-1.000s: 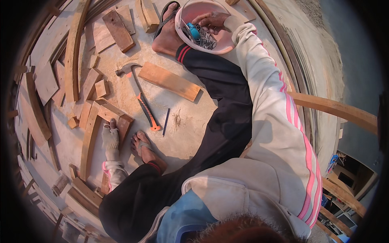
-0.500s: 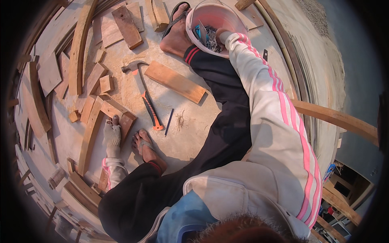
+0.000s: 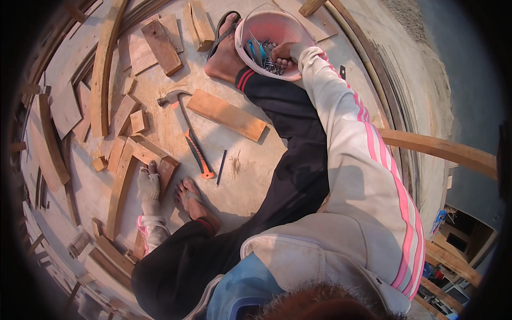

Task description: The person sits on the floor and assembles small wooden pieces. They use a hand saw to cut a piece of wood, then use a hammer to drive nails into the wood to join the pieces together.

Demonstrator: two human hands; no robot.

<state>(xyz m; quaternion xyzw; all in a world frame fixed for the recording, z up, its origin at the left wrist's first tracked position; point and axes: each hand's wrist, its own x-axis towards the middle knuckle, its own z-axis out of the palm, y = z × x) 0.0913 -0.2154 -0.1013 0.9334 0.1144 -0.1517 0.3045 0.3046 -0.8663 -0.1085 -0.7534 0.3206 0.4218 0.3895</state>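
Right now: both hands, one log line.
left hand: gloved, at wood block | right hand: inside pink bucket, at nails | hammer: on floor, unheld

From my feed, thin rods (image 3: 399,92) line the floor's (image 3: 242,186) right edge (gravel (image 3: 404,17) beyond); a flat wooden panel (image 3: 65,111) lies toward its left edge.

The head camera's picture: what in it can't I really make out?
All in the head view:
Whether the right hand grips any grey metal nails: its curled fingers hide its palm.
The bottom of the pale pink round bucket: nails and hand cover much of it.
The palm of the left hand: the back of its cream knitted glove hides it.
The thin dark-blue stick: too small to tell its kind.
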